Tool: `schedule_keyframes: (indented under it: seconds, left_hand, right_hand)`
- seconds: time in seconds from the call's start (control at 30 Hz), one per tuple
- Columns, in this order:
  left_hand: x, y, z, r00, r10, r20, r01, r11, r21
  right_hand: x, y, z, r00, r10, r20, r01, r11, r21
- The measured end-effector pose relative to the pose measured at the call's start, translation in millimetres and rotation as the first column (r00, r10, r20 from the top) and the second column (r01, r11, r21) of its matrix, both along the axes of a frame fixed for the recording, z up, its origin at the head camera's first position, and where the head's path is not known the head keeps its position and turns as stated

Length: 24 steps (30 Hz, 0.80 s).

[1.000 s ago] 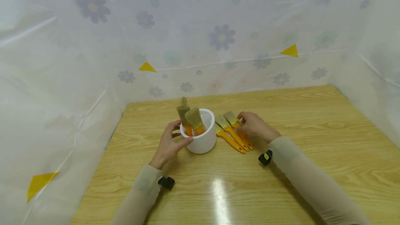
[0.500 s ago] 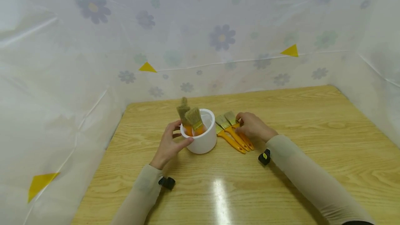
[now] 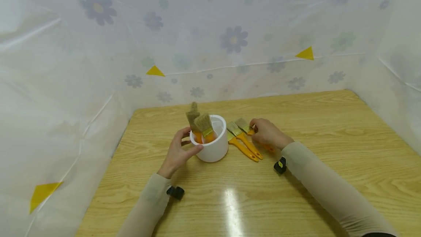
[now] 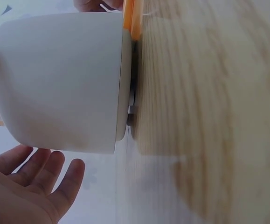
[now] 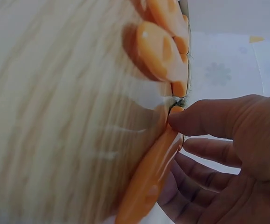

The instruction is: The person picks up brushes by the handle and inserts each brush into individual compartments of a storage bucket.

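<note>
A white round pot (image 3: 213, 153) stands on the table, its side filling much of the left wrist view. My left hand (image 3: 177, 153) holds it from the left, thumb at the front rim and fingers along the far side. Several bristle paintbrushes (image 3: 204, 123) lean in it, bristles up. To the right of the pot, more paintbrushes (image 3: 243, 142) with orange handles lie side by side. My right hand (image 3: 269, 133) pinches the rightmost paintbrush (image 5: 149, 179) by its handle close below the metal band. That handle slants away from the others, partly hidden under the hand in the head view.
The wood-grain table (image 3: 329, 149) runs up to pale flowered sheeting (image 3: 204, 39) at the back and both sides. Yellow triangles (image 3: 155, 71) are stuck on the sheeting. A small black camera sits on each wrist.
The rightmost paintbrush's handle end has swung right, away from its neighbours, in my right hand's fingers. My left hand and the pot have stayed where they were.
</note>
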<state>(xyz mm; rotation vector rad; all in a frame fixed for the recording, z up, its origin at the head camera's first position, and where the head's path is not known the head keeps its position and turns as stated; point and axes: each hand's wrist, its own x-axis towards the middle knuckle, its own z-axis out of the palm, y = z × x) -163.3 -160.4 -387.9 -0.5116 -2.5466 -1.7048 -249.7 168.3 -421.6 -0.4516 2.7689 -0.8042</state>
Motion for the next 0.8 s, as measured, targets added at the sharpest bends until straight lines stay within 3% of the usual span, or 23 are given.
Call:
schedule_keyframes:
  seconds: [0.8]
  left_hand:
    - [1.7, 2.3, 2.1, 0.999, 0.017, -0.03, -0.018, 1.0, -0.019]
  right_hand:
    - [-5.8, -1.5, -1.1, 0.999, -0.011, -0.043, 0.014, 0.997, 0.074]
